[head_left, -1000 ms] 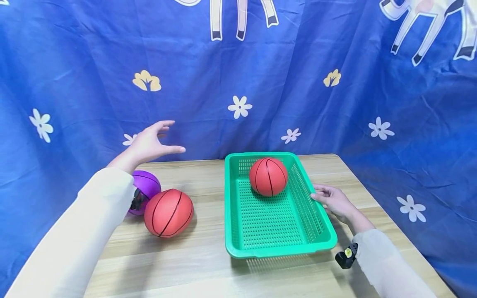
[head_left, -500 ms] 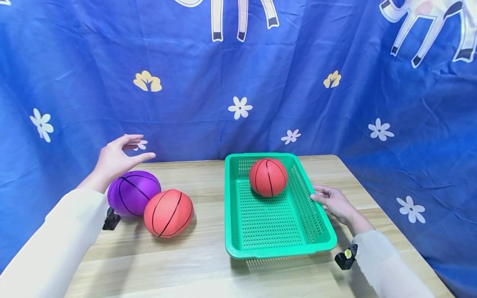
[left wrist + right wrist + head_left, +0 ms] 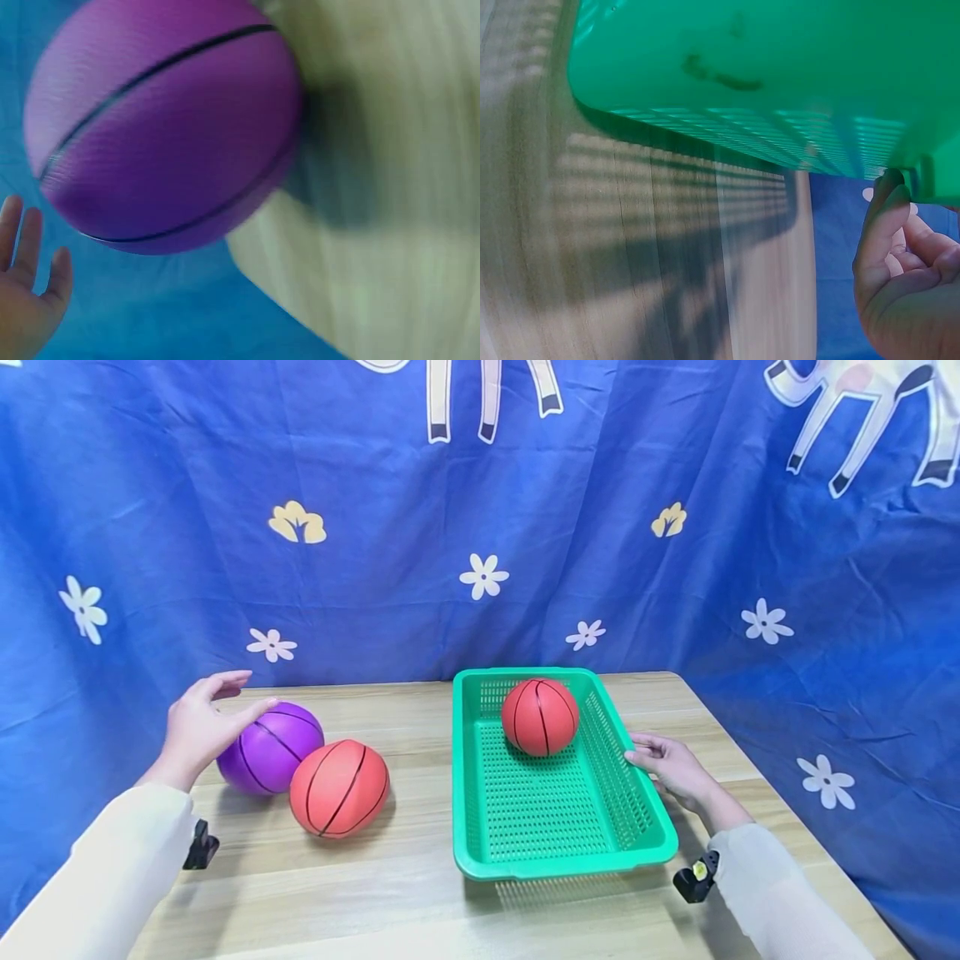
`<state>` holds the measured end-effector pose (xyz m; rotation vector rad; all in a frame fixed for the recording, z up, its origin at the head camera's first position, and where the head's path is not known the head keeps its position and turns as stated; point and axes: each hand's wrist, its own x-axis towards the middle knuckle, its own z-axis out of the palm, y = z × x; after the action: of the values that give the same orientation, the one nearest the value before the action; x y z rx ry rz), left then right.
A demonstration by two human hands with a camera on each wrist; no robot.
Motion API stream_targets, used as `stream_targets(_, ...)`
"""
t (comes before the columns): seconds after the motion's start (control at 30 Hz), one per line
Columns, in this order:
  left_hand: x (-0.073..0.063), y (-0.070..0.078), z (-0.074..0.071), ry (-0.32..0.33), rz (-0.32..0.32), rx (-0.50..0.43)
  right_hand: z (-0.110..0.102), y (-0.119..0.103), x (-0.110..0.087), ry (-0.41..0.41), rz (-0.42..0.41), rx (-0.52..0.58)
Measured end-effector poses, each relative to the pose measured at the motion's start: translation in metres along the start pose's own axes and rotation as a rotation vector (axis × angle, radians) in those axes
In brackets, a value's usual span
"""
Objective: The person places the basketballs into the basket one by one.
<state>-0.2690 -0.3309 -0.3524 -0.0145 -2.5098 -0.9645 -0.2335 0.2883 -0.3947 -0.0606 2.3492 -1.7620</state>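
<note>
My left hand [image 3: 198, 722] is spread above the left side of a purple basketball [image 3: 277, 750], its thumb overlapping the ball's top edge in the head view. In the left wrist view, straight fingers [image 3: 27, 244] show apart from the purple ball [image 3: 169, 135]; whether the thumb touches it I cannot tell. Just right of it sits an orange-red basketball [image 3: 340, 789]. With my right hand [image 3: 678, 770] I hold the right rim of a green plastic basket [image 3: 468, 777]. Another red basketball [image 3: 540, 717] lies inside, toward the back. Curled right fingers [image 3: 889, 217] show at the rim's underside.
The wooden table [image 3: 405, 893] carries everything. A blue curtain [image 3: 390, 568] with flowers and animal prints hangs behind and to the right. Black wrist cameras [image 3: 696, 878] sit at both sleeves.
My left hand has moved left and down, from above the balls to the purple ball's left side. My right hand, the basket and the balls have stayed in place.
</note>
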Motion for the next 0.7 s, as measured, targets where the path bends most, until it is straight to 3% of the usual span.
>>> stream_targets(0.23,-0.014,-0.023,0.005,0.013,0.017,-0.006,0.001,-0.001,0.0,0.003,0.013,0.004)
stream_targets(0.47,-0.023,-0.042,0.011,-0.033,0.027,-0.013,0.0,-0.001,0.0,0.0,0.011,-0.002)
stream_targets(0.7,-0.03,-0.054,0.014,-0.133,0.018,-0.062,0.0,-0.001,0.0,-0.01,0.0,-0.002)
